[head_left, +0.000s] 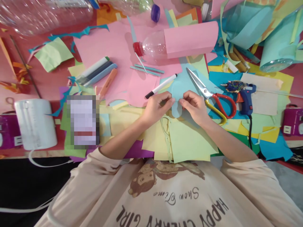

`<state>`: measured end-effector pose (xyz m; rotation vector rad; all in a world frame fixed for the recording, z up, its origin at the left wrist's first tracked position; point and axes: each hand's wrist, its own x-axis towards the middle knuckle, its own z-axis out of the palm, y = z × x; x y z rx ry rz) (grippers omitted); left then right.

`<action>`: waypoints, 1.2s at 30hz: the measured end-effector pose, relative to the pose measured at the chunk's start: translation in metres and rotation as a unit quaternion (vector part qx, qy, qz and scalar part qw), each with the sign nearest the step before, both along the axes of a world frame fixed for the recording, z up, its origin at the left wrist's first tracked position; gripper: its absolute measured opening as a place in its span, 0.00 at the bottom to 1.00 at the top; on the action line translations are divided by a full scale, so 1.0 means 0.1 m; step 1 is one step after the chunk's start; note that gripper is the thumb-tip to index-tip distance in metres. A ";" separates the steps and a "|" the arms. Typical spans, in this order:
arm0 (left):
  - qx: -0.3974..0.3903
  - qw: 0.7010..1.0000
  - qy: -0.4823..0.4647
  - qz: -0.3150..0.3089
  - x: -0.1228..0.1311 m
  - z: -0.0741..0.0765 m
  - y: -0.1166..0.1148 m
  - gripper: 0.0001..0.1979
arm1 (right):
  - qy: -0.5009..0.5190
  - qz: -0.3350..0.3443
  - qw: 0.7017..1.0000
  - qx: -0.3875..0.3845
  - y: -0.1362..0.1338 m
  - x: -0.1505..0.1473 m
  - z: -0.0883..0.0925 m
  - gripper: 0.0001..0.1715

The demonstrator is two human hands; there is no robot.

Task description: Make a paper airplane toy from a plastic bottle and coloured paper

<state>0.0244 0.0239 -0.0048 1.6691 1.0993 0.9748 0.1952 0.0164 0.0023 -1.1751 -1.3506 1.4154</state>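
Note:
A small light blue paper cutout (176, 108) with a rounded lower end is held upright between my two hands. My left hand (158, 106) pinches its left edge between thumb and fingertips. On the opposite edge, my right hand (193, 105) grips it the same way. Just beyond the left hand lies a white marker (161, 86) with a black end. Scissors (208, 94) with one red and one yellow handle rest beside the right hand, blades pointing away. Pale yellow paper sheets (189, 138) lie under the wrists.
A clear bottle with a red cap (153, 45), wrapped in pink paper, lies beyond the hands. To the right sits a blue glue gun (246, 97) with a black cord. Several markers (94, 72), a phone (82, 121) and a white power strip (35, 124) are at left.

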 end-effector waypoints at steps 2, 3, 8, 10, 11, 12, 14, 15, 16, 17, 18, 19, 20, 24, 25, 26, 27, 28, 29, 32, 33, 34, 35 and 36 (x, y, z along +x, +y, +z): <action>-0.006 1.000 -0.002 0.001 0.00 0.00 0.00 0.18 | -0.006 0.007 1.000 0.009 -0.01 0.00 -0.01 0.15; -0.011 1.000 -0.002 0.001 0.00 0.00 0.01 0.18 | -0.009 0.009 1.000 0.013 -0.02 0.00 -0.01 0.14; 0.002 1.000 0.012 0.008 0.00 -0.01 0.00 0.18 | -0.036 0.009 0.999 0.025 -0.04 0.00 -0.02 0.12; 0.027 0.999 0.017 0.011 0.00 -0.02 -0.01 0.16 | -0.042 0.010 0.999 0.025 -0.04 -0.01 -0.01 0.11; 0.041 0.999 0.021 0.010 0.00 -0.02 -0.01 0.15 | -0.043 0.011 0.999 0.024 -0.03 -0.01 -0.01 0.12; 0.056 0.998 0.026 0.009 0.00 -0.03 -0.01 0.14 | -0.042 0.012 0.999 0.021 -0.03 -0.01 -0.01 0.12; 0.089 0.995 0.031 0.009 0.01 -0.04 -0.01 0.14 | -0.037 0.013 0.999 0.016 -0.03 -0.02 -0.01 0.12; 0.106 0.994 0.031 0.010 0.01 -0.05 -0.01 0.14 | -0.034 0.015 0.999 0.015 -0.04 -0.02 -0.01 0.13; 0.121 0.992 0.031 0.012 0.01 -0.05 -0.01 0.14 | -0.032 0.017 0.999 0.015 -0.04 -0.01 -0.01 0.13; 0.135 0.990 0.032 0.012 0.01 -0.06 -0.01 0.14 | -0.029 0.020 0.999 0.016 -0.04 -0.01 -0.01 0.14; 0.146 0.989 0.034 0.011 0.00 -0.07 -0.01 0.13 | -0.028 0.024 0.999 0.019 -0.05 -0.01 -0.01 0.15; 0.156 0.987 0.038 0.008 0.00 -0.07 -0.01 0.12 | -0.028 0.027 0.999 0.023 -0.05 0.00 -0.01 0.15; 0.166 0.985 0.041 0.005 -0.01 -0.08 -0.01 0.12 | -0.030 0.028 0.999 0.028 -0.05 0.00 -0.01 0.14; 0.218 0.974 0.065 0.011 -0.02 -0.10 -0.01 0.13 | -0.034 0.025 0.998 0.042 -0.05 0.02 -0.02 0.13; 0.220 0.972 0.079 0.015 -0.01 -0.11 -0.01 0.13 | -0.033 0.024 0.998 0.042 -0.05 0.02 -0.02 0.14; 0.215 0.972 0.094 0.020 -0.01 -0.11 -0.02 0.13 | -0.031 0.024 0.998 0.041 -0.05 0.02 -0.02 0.14; 0.204 0.973 0.109 0.023 -0.01 -0.12 -0.02 0.13 | -0.030 0.024 0.998 0.040 -0.05 0.02 -0.02 0.15; 0.190 0.974 0.121 0.024 0.00 -0.12 -0.03 0.13 | -0.030 0.022 0.999 0.038 -0.05 0.02 -0.03 0.16; 0.176 0.976 0.128 0.024 0.00 -0.12 -0.03 0.13 | -0.031 0.020 0.999 0.037 -0.05 0.02 -0.03 0.16; 0.141 0.982 0.128 0.013 0.00 -0.11 -0.04 0.13 | -0.037 0.018 0.998 0.039 -0.06 0.01 -0.02 0.17; 0.133 0.983 0.123 0.008 0.00 -0.10 -0.04 0.13 | -0.039 0.018 0.998 0.040 -0.06 0.01 -0.02 0.18; 0.127 0.985 0.118 0.004 -0.01 -0.10 -0.04 0.14 | -0.040 0.017 0.998 0.039 -0.06 0.00 -0.02 0.18; 0.122 0.986 0.113 0.002 -0.01 -0.09 -0.03 0.14 | -0.041 0.015 0.998 0.038 -0.06 0.00 -0.03 0.18; 0.119 0.987 0.109 0.002 -0.01 -0.09 -0.03 0.14 | -0.040 0.012 0.999 0.035 -0.06 0.00 -0.03 0.18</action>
